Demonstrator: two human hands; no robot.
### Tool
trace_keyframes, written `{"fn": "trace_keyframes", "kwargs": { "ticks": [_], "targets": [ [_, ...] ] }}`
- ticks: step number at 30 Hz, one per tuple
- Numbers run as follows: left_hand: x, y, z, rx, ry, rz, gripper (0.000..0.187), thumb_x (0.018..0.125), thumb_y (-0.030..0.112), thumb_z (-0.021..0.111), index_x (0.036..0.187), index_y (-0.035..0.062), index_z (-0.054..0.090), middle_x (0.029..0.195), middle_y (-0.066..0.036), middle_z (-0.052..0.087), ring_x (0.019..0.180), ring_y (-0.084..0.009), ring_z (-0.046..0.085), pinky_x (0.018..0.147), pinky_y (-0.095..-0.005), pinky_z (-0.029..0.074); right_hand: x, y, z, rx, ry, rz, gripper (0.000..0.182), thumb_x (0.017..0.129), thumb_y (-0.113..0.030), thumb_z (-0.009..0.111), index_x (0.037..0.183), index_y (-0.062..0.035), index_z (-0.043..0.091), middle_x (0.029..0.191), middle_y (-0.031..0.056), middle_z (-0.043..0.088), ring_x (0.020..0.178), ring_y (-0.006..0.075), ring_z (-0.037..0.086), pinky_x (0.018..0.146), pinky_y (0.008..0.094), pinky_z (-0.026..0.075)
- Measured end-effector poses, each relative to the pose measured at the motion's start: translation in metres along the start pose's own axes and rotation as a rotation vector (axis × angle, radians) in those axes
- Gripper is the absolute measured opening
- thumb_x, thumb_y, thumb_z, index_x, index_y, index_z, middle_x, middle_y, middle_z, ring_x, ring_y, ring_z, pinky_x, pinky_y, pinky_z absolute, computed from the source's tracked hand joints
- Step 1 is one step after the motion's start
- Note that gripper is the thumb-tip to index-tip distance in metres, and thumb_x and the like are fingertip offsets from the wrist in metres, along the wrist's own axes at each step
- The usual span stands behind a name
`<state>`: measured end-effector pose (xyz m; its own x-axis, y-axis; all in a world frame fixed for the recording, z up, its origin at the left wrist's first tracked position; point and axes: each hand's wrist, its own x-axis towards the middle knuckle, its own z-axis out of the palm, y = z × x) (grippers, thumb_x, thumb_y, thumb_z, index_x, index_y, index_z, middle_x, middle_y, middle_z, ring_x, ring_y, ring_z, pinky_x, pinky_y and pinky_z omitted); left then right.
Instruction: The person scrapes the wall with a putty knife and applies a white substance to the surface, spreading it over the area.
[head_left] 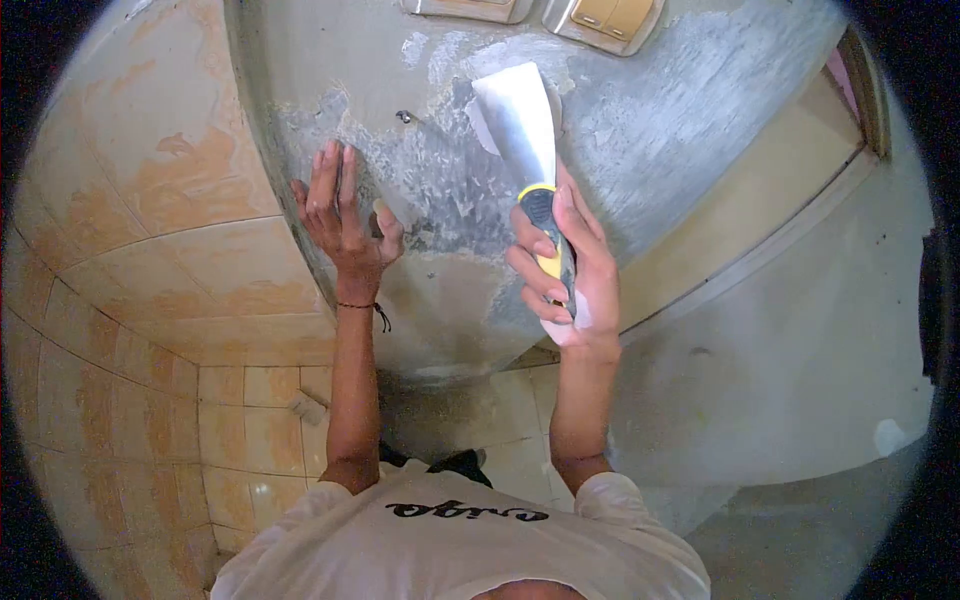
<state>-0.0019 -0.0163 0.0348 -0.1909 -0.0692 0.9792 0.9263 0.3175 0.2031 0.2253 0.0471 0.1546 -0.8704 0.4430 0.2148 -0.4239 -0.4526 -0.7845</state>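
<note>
My right hand (580, 255) is wrapped round the black and yellow handle of a putty knife (520, 120). Its broad metal blade points up the wall, over a pale patch on the grey surface. My left hand (345, 215) lies against the wall (440, 185) with fingers stretched upward and thumb apart, holding nothing. Around both hands the wall is scraped and blotchy, with rough grey and whitish areas. A small metal hook or screw (404, 116) sticks out of it between the left hand and the blade.
Two switch plates (605, 20) are fixed to the wall at the top. Orange and cream tiles (170, 180) cover the adjoining wall on the left. On the right stands a cream door panel (750, 210) with a frame. A small greyish piece (308, 407) lies on the tiled floor.
</note>
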Motion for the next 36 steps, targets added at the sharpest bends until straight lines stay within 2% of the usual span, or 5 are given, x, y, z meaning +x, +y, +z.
{"fn": "trace_keyframes", "kwargs": {
  "ticks": [10, 12, 26, 31, 36],
  "targets": [
    [0.002, -0.001, -0.003, 0.008, 0.0, 0.006, 0.061, 0.09, 0.034, 0.044, 0.143, 0.0058, 0.053, 0.146, -0.011, 0.053, 0.138, -0.0272, 0.047, 0.122, -0.0491, 0.021, 0.005, 0.006, 0.005, -0.026, -0.008, -0.037, 0.052, 0.11, -0.028, 0.04, 0.159, -0.0207, 0.025, 0.079, 0.0011, 0.039, 0.046, 0.0047, 0.032, 0.028, 0.0154, 0.025],
    [0.004, -0.001, -0.002, -0.005, 0.012, -0.002, 0.061, 0.09, 0.033, 0.045, 0.143, 0.0058, 0.054, 0.146, -0.011, 0.053, 0.138, -0.0268, 0.047, 0.122, -0.049, 0.021, 0.004, 0.006, 0.008, -0.009, -0.01, -0.05, 0.054, 0.108, -0.032, 0.044, 0.159, -0.0211, 0.027, 0.079, 0.0019, 0.041, 0.045, 0.0057, 0.033, 0.03, 0.0179, 0.025],
    [0.002, -0.004, -0.004, -0.005, -0.02, 0.016, 0.06, 0.089, 0.031, 0.047, 0.144, 0.0063, 0.053, 0.148, -0.01, 0.052, 0.139, -0.0261, 0.046, 0.121, -0.0491, 0.022, -0.001, 0.008, 0.005, -0.005, 0.02, -0.042, 0.054, 0.108, -0.03, 0.045, 0.159, -0.0217, 0.028, 0.079, 0.0012, 0.039, 0.046, 0.0056, 0.033, 0.03, 0.0177, 0.025],
    [0.0, -0.004, -0.002, -0.034, -0.002, 0.023, 0.061, 0.089, 0.032, 0.047, 0.144, 0.0063, 0.053, 0.148, -0.011, 0.052, 0.139, -0.0262, 0.046, 0.121, -0.0492, 0.021, -0.004, 0.012, 0.006, -0.048, 0.009, -0.085, 0.052, 0.11, -0.027, 0.039, 0.159, -0.0202, 0.024, 0.079, 0.0017, 0.04, 0.046, 0.0052, 0.033, 0.028, 0.0155, 0.027],
    [0.0, -0.004, -0.003, -0.013, -0.01, 0.03, 0.061, 0.09, 0.032, 0.046, 0.144, 0.0062, 0.052, 0.148, -0.011, 0.052, 0.139, -0.0261, 0.046, 0.121, -0.0491, 0.022, 0.007, 0.014, 0.012, -0.044, -0.001, -0.111, 0.054, 0.109, -0.03, 0.044, 0.159, -0.0198, 0.029, 0.078, 0.0012, 0.041, 0.045, 0.0054, 0.033, 0.03, 0.0178, 0.025]
  ]
}}
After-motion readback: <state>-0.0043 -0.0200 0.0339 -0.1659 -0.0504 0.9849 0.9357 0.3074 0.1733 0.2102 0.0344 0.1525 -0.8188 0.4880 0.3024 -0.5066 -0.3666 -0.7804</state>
